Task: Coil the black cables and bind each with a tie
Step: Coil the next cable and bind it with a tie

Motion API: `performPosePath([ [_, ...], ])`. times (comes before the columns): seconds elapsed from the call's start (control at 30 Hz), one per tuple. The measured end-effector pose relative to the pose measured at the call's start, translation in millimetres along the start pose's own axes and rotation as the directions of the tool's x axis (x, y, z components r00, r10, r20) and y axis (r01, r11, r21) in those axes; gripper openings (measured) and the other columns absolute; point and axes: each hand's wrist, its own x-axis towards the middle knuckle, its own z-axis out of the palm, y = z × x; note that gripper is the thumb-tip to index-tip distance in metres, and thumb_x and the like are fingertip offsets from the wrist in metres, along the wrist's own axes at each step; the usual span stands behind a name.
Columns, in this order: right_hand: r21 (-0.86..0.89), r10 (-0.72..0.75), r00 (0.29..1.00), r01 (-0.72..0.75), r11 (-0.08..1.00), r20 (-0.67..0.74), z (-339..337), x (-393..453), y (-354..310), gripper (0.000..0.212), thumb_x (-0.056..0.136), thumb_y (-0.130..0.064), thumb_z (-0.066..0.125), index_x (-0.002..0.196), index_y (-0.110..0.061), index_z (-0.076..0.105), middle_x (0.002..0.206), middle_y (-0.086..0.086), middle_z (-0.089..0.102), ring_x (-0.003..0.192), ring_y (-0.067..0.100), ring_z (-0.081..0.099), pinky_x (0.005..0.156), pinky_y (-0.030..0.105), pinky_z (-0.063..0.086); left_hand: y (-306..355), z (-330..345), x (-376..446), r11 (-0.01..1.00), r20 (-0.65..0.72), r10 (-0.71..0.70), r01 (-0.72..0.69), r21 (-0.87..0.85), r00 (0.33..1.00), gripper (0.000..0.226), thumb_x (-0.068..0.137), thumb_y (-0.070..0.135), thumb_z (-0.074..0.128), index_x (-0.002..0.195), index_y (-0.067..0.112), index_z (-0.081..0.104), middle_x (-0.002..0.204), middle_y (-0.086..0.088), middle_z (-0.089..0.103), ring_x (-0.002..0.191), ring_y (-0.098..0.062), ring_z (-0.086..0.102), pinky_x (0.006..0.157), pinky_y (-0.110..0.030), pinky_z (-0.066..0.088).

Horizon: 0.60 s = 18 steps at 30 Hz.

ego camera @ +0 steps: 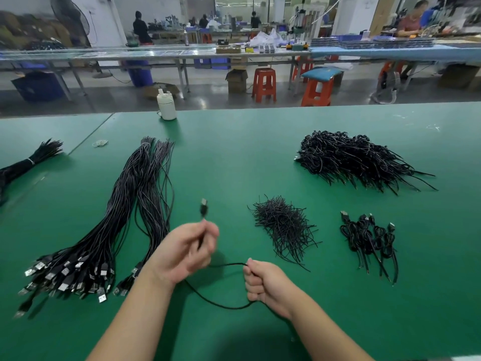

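Your left hand [186, 252] pinches the cable [221, 304] below its plug [204, 207], which points to 12 o'clock, your right hand [263, 284] fists the slack at 4 o'clock, ties [283, 227] nearer your right.

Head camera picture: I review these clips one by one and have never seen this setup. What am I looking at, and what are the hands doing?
The one picture comes from a camera worn on a person's head, looking down at a green table. No robot here, only two bare hands. The left hand pinches a black cable near its plug; the right hand grips the same cable further along. On the left lie bundles of loose cables. In the middle is a heap of ties. On the right are a few coiled cables, and a big pile behind.
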Motion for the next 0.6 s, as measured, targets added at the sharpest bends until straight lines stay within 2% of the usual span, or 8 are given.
performPosePath([
  [0.03,0.070,-0.001,1.000,0.001,0.998,0.000,-1.5,0.4,-4.5,0.035,0.104,-0.029,0.040,0.073,-0.018,0.050,0.056,-0.004,0.021,0.050,0.013,0.014,0.049,0.025,0.024,-2.2,0.4,-2.7,0.962,0.094,-0.139,0.112,0.247,0.986,0.037,0.098,0.021,0.043,0.095,-0.006,0.068,0.071,-0.014,0.071,0.032,-0.009,0.043,0.033,-0.016,0.030],
  [0.1,0.132,-0.015,1.000,0.013,0.991,0.018,-1.4,0.5,-14.5,0.037,0.103,-0.029,0.042,0.071,-0.016,0.053,0.055,-0.004,0.021,0.048,0.012,0.013,0.048,0.025,0.023,-11.7,0.2,-2.9,0.700,0.091,-0.401,0.241,0.673,0.911,0.043,0.103,0.024,0.038,0.103,-0.011,0.064,0.088,-0.021,0.074,0.036,-0.011,0.051,0.035,-0.018,0.035],
  [0.2,0.112,-0.038,0.997,0.030,0.993,0.071,5.6,-1.7,-25.3,0.038,0.104,-0.030,0.040,0.071,-0.017,0.053,0.056,-0.003,0.017,0.047,0.012,0.012,0.045,0.024,0.022,-30.6,5.4,8.1,0.494,-0.206,-0.363,0.375,0.784,0.909,0.038,0.108,0.020,0.032,0.105,-0.005,0.060,0.103,-0.027,0.070,0.051,-0.017,0.065,0.048,-0.024,0.050],
  [0.27,0.050,-0.050,0.993,0.045,0.998,0.105,10.4,-4.9,-28.2,0.036,0.104,-0.030,0.039,0.072,-0.019,0.051,0.058,-0.002,0.014,0.048,0.012,0.011,0.045,0.024,0.019,-39.4,5.0,17.2,0.651,-0.390,-0.090,0.350,0.673,0.916,0.035,0.108,0.017,0.033,0.104,-0.005,0.060,0.104,-0.029,0.069,0.065,-0.023,0.069,0.060,-0.030,0.055],
  [0.33,-0.066,-0.042,0.990,0.052,0.996,0.137,13.8,-8.1,-26.1,0.035,0.105,-0.030,0.037,0.073,-0.020,0.048,0.058,-0.001,0.014,0.049,0.013,0.010,0.045,0.024,0.018,-39.8,1.8,27.6,0.894,-0.531,0.127,0.135,0.427,0.838,0.036,0.108,0.017,0.033,0.104,-0.004,0.061,0.105,-0.026,0.070,0.084,-0.030,0.071,0.079,-0.038,0.057],
  [0.43,-0.206,0.014,0.987,0.020,0.978,0.160,18.6,-12.0,-16.7,0.035,0.106,-0.031,0.037,0.074,-0.021,0.046,0.058,-0.001,0.017,0.052,0.014,0.011,0.046,0.024,0.016,-25.9,-0.3,33.8,0.972,-0.588,0.139,-0.223,-0.071,0.797,0.040,0.109,0.022,0.028,0.107,-0.005,0.057,0.105,-0.023,0.070,0.095,-0.030,0.070,0.092,-0.043,0.054],
  [0.5,-0.228,0.038,0.987,-0.001,0.974,0.158,21.4,-12.6,-10.2,0.035,0.106,-0.032,0.037,0.074,-0.021,0.045,0.060,0.000,0.017,0.053,0.014,0.011,0.047,0.024,0.017,-15.2,2.9,31.3,0.911,-0.548,0.078,-0.282,-0.301,0.833,0.036,0.108,0.021,0.031,0.101,-0.002,0.057,0.084,-0.013,0.073,0.069,-0.017,0.072,0.066,-0.030,0.060],
  [0.6,-0.105,0.033,0.986,-0.015,0.994,0.165,18.6,-11.4,-9.1,0.036,0.106,-0.031,0.038,0.072,-0.021,0.045,0.059,-0.002,0.015,0.051,0.013,0.011,0.046,0.023,0.019,-5.8,7.6,21.4,0.941,-0.337,0.044,-0.153,-0.303,0.941,0.024,0.102,0.021,0.041,0.095,0.004,0.057,0.055,0.004,0.049,0.031,-0.003,0.033,0.031,-0.017,0.027],
])
